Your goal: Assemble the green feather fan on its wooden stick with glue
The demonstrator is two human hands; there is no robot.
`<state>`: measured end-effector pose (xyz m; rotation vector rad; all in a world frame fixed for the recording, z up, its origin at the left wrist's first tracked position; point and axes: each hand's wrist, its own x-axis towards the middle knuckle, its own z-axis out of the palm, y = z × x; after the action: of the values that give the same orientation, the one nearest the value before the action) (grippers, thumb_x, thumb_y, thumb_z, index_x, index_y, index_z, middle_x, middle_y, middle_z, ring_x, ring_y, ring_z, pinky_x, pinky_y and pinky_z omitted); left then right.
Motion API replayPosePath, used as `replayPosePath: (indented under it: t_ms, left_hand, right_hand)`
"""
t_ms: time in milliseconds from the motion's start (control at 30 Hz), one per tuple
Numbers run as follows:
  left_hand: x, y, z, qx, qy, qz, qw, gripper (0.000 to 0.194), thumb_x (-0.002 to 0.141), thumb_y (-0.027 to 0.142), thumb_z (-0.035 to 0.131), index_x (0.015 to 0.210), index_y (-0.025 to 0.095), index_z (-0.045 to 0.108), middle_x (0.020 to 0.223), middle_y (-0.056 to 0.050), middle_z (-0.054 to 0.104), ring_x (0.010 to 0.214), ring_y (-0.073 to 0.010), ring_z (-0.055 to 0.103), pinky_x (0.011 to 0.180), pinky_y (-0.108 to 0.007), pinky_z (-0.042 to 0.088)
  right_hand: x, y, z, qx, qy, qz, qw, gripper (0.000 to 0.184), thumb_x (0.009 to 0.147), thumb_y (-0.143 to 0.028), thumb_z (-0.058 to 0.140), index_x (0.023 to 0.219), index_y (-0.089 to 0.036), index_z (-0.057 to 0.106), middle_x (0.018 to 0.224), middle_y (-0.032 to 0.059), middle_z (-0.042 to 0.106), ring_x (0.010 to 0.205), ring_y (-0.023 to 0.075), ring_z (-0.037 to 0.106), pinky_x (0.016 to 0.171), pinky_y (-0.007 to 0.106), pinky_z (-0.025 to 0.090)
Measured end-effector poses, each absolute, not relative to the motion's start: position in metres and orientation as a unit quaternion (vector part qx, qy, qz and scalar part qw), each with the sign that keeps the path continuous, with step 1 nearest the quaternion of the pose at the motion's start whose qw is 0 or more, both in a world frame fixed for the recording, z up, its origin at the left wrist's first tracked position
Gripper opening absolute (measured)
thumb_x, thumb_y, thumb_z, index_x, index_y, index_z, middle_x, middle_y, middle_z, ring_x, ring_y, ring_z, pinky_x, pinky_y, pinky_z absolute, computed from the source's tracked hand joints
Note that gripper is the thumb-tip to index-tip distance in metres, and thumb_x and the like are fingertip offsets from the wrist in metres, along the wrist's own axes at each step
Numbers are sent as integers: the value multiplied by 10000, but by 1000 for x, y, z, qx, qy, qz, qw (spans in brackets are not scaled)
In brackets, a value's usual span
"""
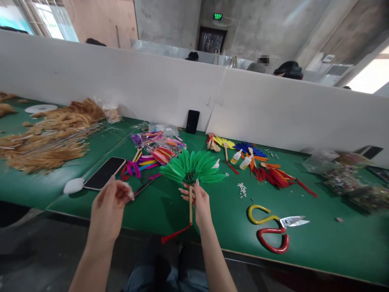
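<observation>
A green feather fan [194, 164] is held upright over the table by my right hand [200, 200], whose fingers close around its wooden handle [191, 207]. From the handle's lower end hangs a red tassel [174, 235]. Further left, my left hand [109, 205] is raised, fingers pinched on a small whitish, translucent bit [130, 191] too blurred to name. Just behind that hand lie a phone [105, 173] and a white rounded object [73, 185]. Between the hands sits a thin dark stick-like tool [144, 186], partly hidden.
Red-and-yellow-handled scissors [281, 227] and small white beads [242, 190] lie right on the green table [328, 243]. Glue bottles [246, 162] stand near red feathers [276, 176]. Bagged feathers [161, 148], brown fibre [60, 129] and a propped phone [192, 121] are behind, before a white partition [152, 85].
</observation>
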<state>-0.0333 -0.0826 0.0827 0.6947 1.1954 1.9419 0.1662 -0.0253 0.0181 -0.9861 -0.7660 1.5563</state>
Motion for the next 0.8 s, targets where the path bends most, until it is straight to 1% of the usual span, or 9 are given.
replayPosePath:
  t_ms: [67,133,200,300,467,567,633,733,800]
  left_hand:
    - [-38,-87,89,274,453,779,336,297,739,428,654,649,148,616,613,8,572,561,-111,514,519,-226,450]
    - [-36,-90,91,292,453,788,298,273,772,407,627,671,153,624,633,7,581,584,-118,530,553,-235,461]
    - [-30,-92,88,326,464,773,284,246,789,386,614,695,159,626,648,7,589,604,-123,544,580,-239,465]
    - [-16,-94,77,374,492,718,320,225,825,369,576,725,171,617,669,9,595,614,-122,544,615,-248,463]
    - [-2,-98,63,444,527,640,340,233,878,352,500,746,185,594,689,8,590,657,-129,548,664,-259,446]
    - [-2,-97,65,472,551,608,323,240,874,353,503,729,185,595,676,6,590,649,-129,546,656,-246,443]
    - [-3,-97,68,487,569,587,309,232,859,354,524,724,183,603,680,2,598,652,-129,547,648,-235,446]
    - [-1,-95,71,508,573,565,308,227,851,355,531,725,183,609,683,-2,606,652,-131,551,646,-228,451]
    - [3,-95,70,521,561,557,323,226,855,349,524,727,185,611,680,-1,608,653,-131,554,650,-226,454]
  right_hand:
    - [168,-25,13,-414,-328,665,529,431,741,-516,621,919,-123,628,1041,125,665,825,216,689,645,270,572]
    - [169,-25,6,-412,-341,673,511,412,683,-437,708,953,-143,607,1091,115,634,857,229,681,666,291,577]
    - [169,-24,-2,-412,-353,679,495,469,614,-366,770,989,-161,577,1133,113,598,871,244,676,661,307,581]
    - [167,-22,-14,-430,-357,671,488,553,579,-346,778,1045,-185,527,1165,116,558,840,242,678,608,316,587]
    - [159,-23,-25,-488,-355,628,492,570,578,-349,750,1066,-194,500,1214,114,522,834,208,647,562,298,593]
    - [158,-26,-25,-512,-335,615,498,514,587,-359,732,1027,-187,530,1165,105,561,868,197,622,606,282,584]
    - [160,-26,-21,-519,-333,613,494,457,593,-359,727,978,-177,562,1082,94,607,886,196,618,651,274,568]
    - [167,-23,-11,-522,-340,617,481,372,594,-351,733,886,-150,618,955,81,659,897,212,626,744,300,536]
    - [171,-22,-6,-516,-348,613,486,343,617,-358,719,873,-144,639,948,78,676,958,230,616,840,329,495]
